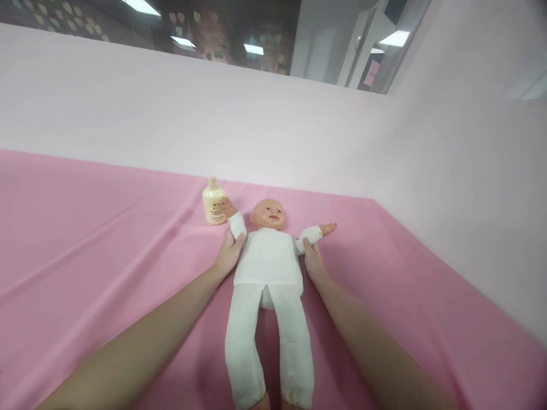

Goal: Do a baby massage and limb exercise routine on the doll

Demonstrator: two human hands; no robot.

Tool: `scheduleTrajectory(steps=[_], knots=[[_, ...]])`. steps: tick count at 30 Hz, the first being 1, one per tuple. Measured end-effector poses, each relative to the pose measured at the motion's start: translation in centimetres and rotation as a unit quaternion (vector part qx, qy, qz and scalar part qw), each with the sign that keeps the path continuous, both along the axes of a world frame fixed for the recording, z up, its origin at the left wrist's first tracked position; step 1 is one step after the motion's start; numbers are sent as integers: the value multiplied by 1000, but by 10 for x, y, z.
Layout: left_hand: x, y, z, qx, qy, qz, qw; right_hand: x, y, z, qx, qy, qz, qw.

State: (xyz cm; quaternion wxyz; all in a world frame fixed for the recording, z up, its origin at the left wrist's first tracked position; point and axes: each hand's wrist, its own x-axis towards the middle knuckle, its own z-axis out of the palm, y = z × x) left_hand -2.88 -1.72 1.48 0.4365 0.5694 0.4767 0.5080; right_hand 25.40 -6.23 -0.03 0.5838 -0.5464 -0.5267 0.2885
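On pink sheet (106, 239), doll (268, 262) supine, head pointing away, left hand (228, 253) and right hand (311, 259) grip its arms.

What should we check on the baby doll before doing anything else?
1. Doll lies flat on its back on the pink cloth: ok.
2. Left hand holds the doll's upper arm: ok.
3. Right hand holds the other arm: ok.
4. Bottle stands upright: ok.
5. Bottle clear of the doll's raised hand: not ok, they look to be touching.
6. Bottle cap shut: cannot tell.
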Motion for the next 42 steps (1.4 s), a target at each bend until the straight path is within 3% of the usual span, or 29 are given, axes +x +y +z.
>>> scheduleTrajectory(steps=[7,12,16,20,33,42], knots=[[0,-1,3,31,12,-13,999,-8,1,8,-41,53,0,998],[2,-6,10,56,28,-59,996,-15,-6,20,-34,3,53,998],[3,-5,12,77,18,-68,995,-18,-9,27,2,-29,60,998],[3,-4,10,90,18,-84,992,-19,-10,29,-10,-49,53,997],[2,-3,8,86,25,-78,993,-21,-12,33,-16,-47,48,998],[2,-3,9,29,11,-65,997,-19,-9,30,-29,-13,53,998]])
